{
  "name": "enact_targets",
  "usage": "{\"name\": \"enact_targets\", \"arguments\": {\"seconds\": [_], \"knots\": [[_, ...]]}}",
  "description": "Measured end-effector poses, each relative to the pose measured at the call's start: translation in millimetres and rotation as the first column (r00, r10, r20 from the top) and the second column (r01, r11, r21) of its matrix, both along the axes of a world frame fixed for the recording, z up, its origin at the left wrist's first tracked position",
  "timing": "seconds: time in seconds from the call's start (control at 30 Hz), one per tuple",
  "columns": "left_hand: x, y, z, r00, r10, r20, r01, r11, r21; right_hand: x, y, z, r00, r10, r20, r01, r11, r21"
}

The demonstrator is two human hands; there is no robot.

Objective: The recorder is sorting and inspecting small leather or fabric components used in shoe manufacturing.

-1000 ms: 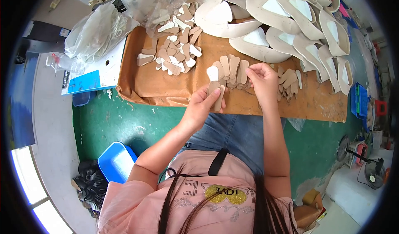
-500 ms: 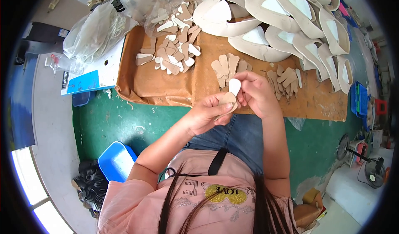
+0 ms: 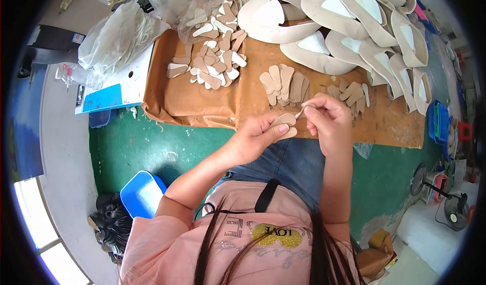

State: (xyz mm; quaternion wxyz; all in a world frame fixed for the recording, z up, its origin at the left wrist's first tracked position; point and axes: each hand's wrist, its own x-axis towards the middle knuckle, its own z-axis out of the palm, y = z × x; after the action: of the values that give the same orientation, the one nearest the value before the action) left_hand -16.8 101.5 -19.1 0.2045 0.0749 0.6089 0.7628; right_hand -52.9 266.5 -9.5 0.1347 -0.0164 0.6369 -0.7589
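My left hand (image 3: 260,133) is closed round a few small beige shoe pads (image 3: 286,119), tongue-shaped with rounded ends, with the thumb pressing on top. My right hand (image 3: 328,120) pinches another thin pad (image 3: 302,111) between thumb and fingertips; it is seen nearly edge-on, its narrow tip close to the pads in the left hand. Beyond the hands, a fanned pile of beige pads (image 3: 285,82) lies on the brown table cover. A second small pile (image 3: 354,94) lies to the right, partly behind my right hand.
A loose heap of beige and white pads (image 3: 217,62) spreads at the back left of the brown-covered table (image 3: 192,110). Large beige shoe pieces (image 3: 349,47) overlap at the back right. Clear plastic bags (image 3: 119,37) lie far left, and a blue bin (image 3: 143,194) stands on the floor.
My right hand has moved slightly right and down, and the pad in it has turned from its white face to nearly edge-on. The pads in my left hand are now spread apart.
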Motion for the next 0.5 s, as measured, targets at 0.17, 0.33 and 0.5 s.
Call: {"name": "enact_targets", "arguments": {"seconds": [0.17, 0.33, 0.5], "knots": [[-2, -60, -11, 0.949, 0.302, 0.091, -0.303, 0.953, -0.006, -19, 74, 11, 0.919, -0.363, -0.157, 0.369, 0.929, 0.013], [-2, -30, -15, 0.888, 0.363, 0.282, -0.41, 0.903, 0.128, -18, 22, 3, 0.997, -0.055, -0.048, 0.059, 0.994, 0.097], [-1, -15, -22, 0.942, 0.218, 0.257, -0.247, 0.965, 0.084, -19, 23, -5, 0.995, -0.095, 0.001, 0.095, 0.994, 0.053]]}}
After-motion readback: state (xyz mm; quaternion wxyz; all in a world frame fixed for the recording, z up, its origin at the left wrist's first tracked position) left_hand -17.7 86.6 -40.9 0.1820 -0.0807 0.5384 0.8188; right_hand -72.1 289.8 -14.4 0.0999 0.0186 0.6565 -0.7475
